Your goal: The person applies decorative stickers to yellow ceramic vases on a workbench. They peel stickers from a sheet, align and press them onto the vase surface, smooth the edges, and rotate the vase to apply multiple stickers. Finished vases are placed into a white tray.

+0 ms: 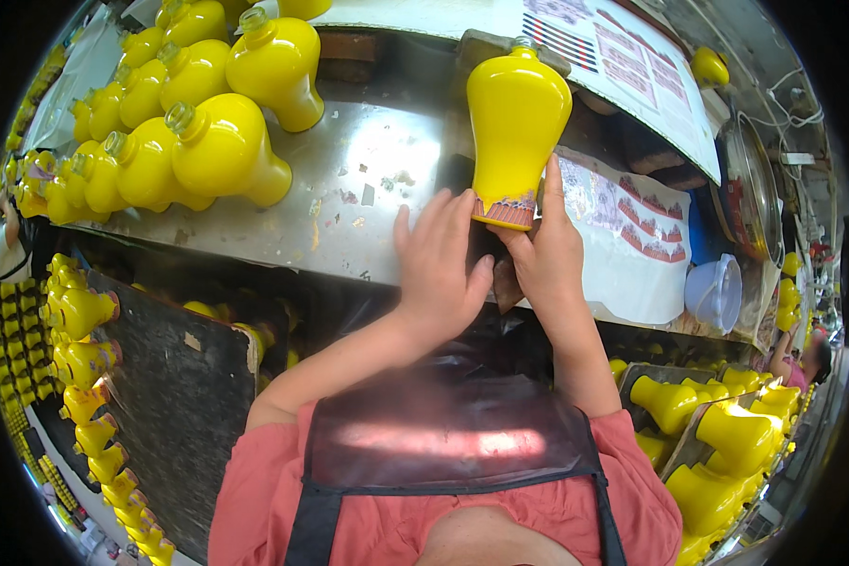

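A glossy yellow bottle [517, 108] with a glass neck lies before me, its neck pointing away and its base toward me. Around its base runs a pink and purple patterned band [509, 212]. My right hand [549, 250] grips the base end from the right, index finger along the side and thumb near the bottom edge. On the other side my left hand [443, 264] has its fingers stretched out, the index fingertip at the band's left edge. A sheet of patterned decals [651, 274] lies to the right of my right hand.
Rows of yellow bottles [222, 151] lie on the metal tabletop [335, 236] at left. A pale blue bucket [714, 292] stands at the table's right edge. More decal sheets [623, 57] lie farther back. Racks of yellow bottles [736, 439] fill the lower right; a dark board [174, 377] stands lower left.
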`<state>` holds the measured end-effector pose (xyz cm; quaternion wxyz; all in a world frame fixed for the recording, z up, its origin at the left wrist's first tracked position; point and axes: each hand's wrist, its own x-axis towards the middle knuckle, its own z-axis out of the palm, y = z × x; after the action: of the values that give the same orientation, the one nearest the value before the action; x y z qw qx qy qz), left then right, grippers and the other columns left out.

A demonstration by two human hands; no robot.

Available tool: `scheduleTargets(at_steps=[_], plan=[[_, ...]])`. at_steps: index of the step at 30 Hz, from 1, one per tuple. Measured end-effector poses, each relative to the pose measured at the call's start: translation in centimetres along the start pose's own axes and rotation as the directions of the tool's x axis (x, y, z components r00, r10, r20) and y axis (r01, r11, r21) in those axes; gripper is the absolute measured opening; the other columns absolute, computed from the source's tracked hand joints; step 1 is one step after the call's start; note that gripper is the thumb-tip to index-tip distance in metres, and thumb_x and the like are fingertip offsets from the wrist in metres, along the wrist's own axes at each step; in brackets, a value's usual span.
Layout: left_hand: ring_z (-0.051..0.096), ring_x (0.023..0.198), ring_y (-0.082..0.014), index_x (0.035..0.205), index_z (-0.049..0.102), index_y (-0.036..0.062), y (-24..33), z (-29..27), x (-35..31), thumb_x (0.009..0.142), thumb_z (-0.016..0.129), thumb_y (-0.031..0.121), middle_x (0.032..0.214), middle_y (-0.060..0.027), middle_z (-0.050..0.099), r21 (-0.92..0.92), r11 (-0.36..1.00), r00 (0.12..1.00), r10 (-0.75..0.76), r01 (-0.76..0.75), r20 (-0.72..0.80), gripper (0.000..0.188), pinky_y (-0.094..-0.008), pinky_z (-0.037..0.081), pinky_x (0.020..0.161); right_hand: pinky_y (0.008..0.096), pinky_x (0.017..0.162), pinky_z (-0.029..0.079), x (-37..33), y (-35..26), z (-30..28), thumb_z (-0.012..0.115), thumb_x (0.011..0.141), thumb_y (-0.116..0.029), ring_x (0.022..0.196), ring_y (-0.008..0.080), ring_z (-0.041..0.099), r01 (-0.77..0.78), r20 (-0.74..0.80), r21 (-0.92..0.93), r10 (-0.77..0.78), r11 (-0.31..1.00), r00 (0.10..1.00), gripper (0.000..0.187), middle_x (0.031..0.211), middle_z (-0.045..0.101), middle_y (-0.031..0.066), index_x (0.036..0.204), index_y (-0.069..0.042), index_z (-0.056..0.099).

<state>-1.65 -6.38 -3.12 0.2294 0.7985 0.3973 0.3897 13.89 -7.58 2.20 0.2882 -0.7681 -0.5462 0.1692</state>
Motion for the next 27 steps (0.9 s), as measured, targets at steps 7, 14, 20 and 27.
scheduleTargets(at_steps=[7,14,20,27], plan=[[0.045,0.141,-0.0429,0.151,0.040,-0.0044,0.1,0.0,0.3,0.085,0.072,0.017,0.141,-0.0238,0.056,-0.034,0.999,1.000,-0.022,0.022,0.005,0.077,-0.0658,0.019,0.118,0.0326,0.089,0.057,0.3,1.7,0.1,0.074,0.088,0.000,0.105,0.0230,0.074,-0.020,0.053,0.227,0.008,0.974,0.999,0.093,0.126,0.072,0.0153,0.166,-0.006,0.024],[0.045,0.140,-0.0414,0.147,0.047,-0.0014,0.3,-0.1,0.8,0.083,0.072,0.018,0.140,-0.0221,0.055,-0.040,0.996,0.996,-0.079,0.081,0.035,0.071,-0.0638,0.021,0.119,0.0330,0.091,0.055,0.6,2.5,0.4,0.075,0.092,-0.015,0.109,0.0241,0.072,0.072,0.025,0.489,-0.097,0.869,0.995,0.091,0.128,0.068,0.0177,0.165,0.001,0.023],[0.040,0.141,-0.0413,0.144,0.050,-0.0005,0.2,0.0,1.5,0.082,0.073,0.019,0.145,-0.0214,0.049,-0.003,0.995,0.992,-0.098,0.098,0.077,0.069,-0.0619,0.023,0.119,0.0342,0.111,0.047,0.5,3.1,0.1,0.068,0.093,0.005,0.133,0.0212,0.057,0.009,0.116,0.635,-0.107,0.772,0.987,0.088,0.150,0.052,0.0135,0.166,0.001,0.019],[0.042,0.141,-0.0410,0.145,0.051,-0.0004,0.5,-0.8,0.7,0.082,0.073,0.019,0.146,-0.0199,0.051,-0.030,0.997,0.998,-0.070,0.070,-0.008,0.069,-0.0628,0.022,0.119,0.0327,0.103,0.051,0.6,3.7,0.6,0.073,0.098,-0.011,0.124,0.0225,0.063,0.082,0.061,0.691,-0.171,0.718,0.983,0.089,0.142,0.060,0.0178,0.166,0.003,0.017]])
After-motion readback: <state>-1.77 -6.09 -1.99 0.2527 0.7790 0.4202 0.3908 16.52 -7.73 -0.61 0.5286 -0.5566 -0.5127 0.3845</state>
